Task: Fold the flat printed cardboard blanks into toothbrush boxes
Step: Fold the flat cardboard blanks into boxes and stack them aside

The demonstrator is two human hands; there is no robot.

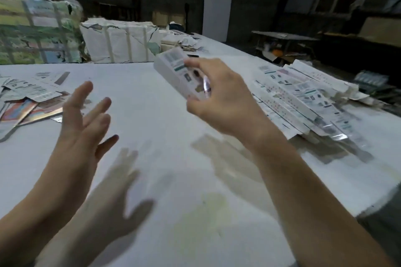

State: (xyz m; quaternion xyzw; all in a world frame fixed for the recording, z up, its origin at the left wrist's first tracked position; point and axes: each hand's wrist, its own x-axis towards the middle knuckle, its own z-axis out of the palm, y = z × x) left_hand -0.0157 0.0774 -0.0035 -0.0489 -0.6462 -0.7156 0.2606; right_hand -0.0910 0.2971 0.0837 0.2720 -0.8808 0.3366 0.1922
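Above the white worktop (pixel 152 97) a folded toothbrush box (pixel 180 71) is gripped in the right hand (pixel 221 97), pinched between thumb and curled fingers and held tilted in the air. Beside it the left hand (pixel 82 123) is held up with fingers spread, nothing in it. Flat printed blanks (pixel 303 97) are piled at the right; more printed pieces (pixel 28 97) are scattered at the left. Strapped bundles (pixel 117 43) are stacked at the far edge

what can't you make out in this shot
Head view only:
- Print on the box in the right hand: motion-blurred; fingers cover its near end.
- Left hand: blurred.
- Pile of blanks: lower sheets hidden beneath upper ones.
- Dark background: too dim.
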